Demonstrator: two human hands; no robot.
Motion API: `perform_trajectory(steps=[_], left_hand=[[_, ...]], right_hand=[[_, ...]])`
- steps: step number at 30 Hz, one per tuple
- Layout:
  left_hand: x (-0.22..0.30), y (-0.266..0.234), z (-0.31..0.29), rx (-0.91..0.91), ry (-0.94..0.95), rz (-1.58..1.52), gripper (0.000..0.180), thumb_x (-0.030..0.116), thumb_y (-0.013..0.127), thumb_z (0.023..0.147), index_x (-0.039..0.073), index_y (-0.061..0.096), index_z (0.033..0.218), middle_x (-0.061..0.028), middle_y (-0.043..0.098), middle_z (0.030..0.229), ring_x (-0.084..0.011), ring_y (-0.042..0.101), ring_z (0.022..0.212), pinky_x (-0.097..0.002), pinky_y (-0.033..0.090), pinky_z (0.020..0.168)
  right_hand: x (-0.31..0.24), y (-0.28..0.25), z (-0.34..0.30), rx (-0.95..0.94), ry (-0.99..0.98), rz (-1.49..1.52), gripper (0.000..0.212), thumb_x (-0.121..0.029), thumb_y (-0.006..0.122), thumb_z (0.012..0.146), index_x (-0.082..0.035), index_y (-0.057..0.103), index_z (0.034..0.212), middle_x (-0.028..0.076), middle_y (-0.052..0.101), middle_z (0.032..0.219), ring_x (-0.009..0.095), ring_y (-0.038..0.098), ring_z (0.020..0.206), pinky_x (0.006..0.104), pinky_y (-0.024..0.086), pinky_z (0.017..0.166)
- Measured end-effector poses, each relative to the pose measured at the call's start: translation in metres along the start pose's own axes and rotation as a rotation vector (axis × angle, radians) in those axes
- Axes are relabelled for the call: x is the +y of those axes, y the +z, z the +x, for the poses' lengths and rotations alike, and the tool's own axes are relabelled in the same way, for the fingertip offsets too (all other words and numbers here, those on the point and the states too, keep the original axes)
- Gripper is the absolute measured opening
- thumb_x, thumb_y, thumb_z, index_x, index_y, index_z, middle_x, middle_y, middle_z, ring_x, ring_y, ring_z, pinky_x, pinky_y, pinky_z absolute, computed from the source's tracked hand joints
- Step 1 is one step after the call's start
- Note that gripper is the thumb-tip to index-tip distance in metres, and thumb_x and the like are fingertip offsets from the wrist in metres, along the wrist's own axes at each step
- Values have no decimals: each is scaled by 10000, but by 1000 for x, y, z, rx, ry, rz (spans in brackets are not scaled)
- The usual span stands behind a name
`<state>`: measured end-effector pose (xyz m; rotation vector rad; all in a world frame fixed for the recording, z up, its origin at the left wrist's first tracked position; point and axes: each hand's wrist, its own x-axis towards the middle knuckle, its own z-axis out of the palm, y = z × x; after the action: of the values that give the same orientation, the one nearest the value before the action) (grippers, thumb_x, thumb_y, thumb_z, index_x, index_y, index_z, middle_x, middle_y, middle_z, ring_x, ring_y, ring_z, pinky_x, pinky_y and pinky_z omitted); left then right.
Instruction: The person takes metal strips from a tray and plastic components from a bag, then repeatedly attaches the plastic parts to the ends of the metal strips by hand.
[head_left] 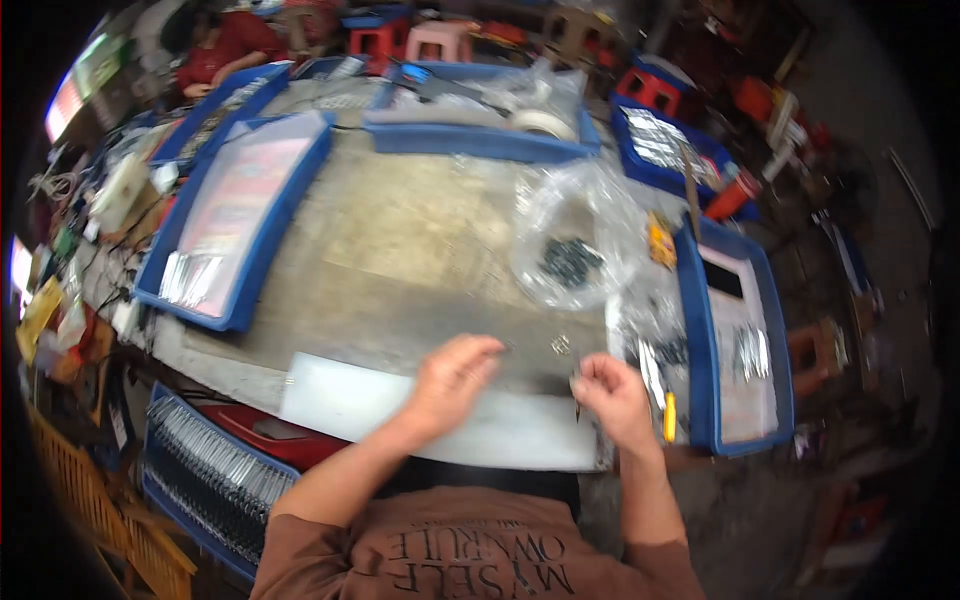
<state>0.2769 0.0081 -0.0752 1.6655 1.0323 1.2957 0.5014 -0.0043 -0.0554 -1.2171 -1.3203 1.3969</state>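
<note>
Pinching a small dark piece (577, 407) near the right end of the white board (340, 396), your right hand (612, 395) seems mid-batch, dark parts (570, 263) left in the clear bag (612, 215), fingers of your left hand (452, 385) too blurred to tell.

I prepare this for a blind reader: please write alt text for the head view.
A person's left hand is over a white board on a table, while the right hand, by the board's right end, seems to pinch a small dark item. Beyond lie small parts and a clear bag of dark pieces, with blue trays around.
</note>
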Motion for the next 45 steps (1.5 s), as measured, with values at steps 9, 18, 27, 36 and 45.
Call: perform_trajectory(steps=[9, 18, 27, 36, 45], left_hand=[[-11, 33, -24, -102, -404, -687, 195, 154, 504, 899, 26, 507, 1046, 36, 513, 786, -32, 468, 669, -185, 420, 608], [-14, 37, -21, -30, -306, -746, 126, 126, 489, 903, 12, 522, 945, 48, 507, 796, -12, 449, 709, -170, 397, 609], [-16, 33, -25, -62, -291, -728, 138, 133, 494, 904, 13, 527, 964, 34, 524, 855, -30, 474, 793, -187, 418, 691], [-4, 18, -24, 15, -393, -779, 175, 150, 496, 902, 9, 545, 994, 28, 474, 715, -47, 412, 643, -183, 349, 578], [-4, 20, -27, 150, -442, -778, 204, 59, 576, 838, -2, 604, 1030, -5, 598, 878, -44, 506, 754, -185, 423, 682]], right_hand=[[21, 50, -10, -100, 21, 164, 114, -10, 602, 785, -2, 528, 870, -39, 515, 709, 16, 453, 599, 155, 355, 513], [26, 56, -4, -102, -12, 167, 98, -2, 592, 792, -1, 531, 869, -33, 516, 700, 20, 453, 591, 154, 355, 516], [28, 60, -11, -56, -11, 124, 87, -14, 584, 802, 6, 533, 868, -31, 514, 697, 18, 441, 592, 158, 352, 520], [24, 69, -5, -30, -44, 146, 90, -58, 575, 827, 9, 529, 867, -23, 515, 702, 30, 448, 600, 172, 369, 527], [27, 71, -7, -9, -18, 179, 106, -78, 582, 832, 1, 529, 877, -14, 525, 708, 41, 468, 606, 181, 392, 542]])
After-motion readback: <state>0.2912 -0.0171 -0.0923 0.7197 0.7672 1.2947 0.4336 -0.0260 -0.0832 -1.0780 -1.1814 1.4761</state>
